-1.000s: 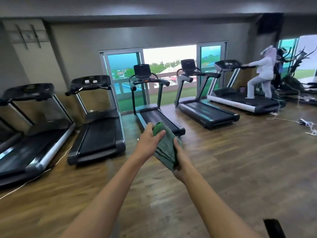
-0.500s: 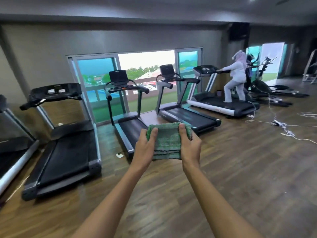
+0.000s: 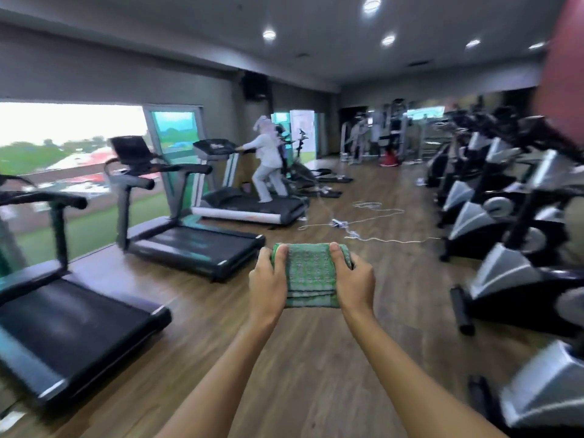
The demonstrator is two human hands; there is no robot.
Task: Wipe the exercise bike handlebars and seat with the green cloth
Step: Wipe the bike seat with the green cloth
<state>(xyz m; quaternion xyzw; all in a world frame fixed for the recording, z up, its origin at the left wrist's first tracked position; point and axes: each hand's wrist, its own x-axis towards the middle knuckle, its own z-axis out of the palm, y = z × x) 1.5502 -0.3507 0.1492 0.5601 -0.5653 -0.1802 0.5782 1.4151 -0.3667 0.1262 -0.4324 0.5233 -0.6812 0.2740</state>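
A folded green cloth [image 3: 311, 275] is held out in front of me over the wooden floor, flat side facing me. My left hand [image 3: 268, 284] grips its left edge and my right hand [image 3: 355, 279] grips its right edge, thumbs over the top. A row of exercise bikes [image 3: 505, 273] with grey and black bodies stands along the right side, blurred by motion. Their handlebars and seats are hard to make out.
Black treadmills [image 3: 189, 245] line the windows on the left. A person in white walks on the farthest treadmill [image 3: 249, 203]. White cables and a power strip [image 3: 339, 223] lie across the floor ahead. Weight machines [image 3: 376, 137] stand at the far end.
The view has swung to the right, bringing the exercise bikes into sight. The cloth went from bunched between my hands to spread flat with one hand on each edge.
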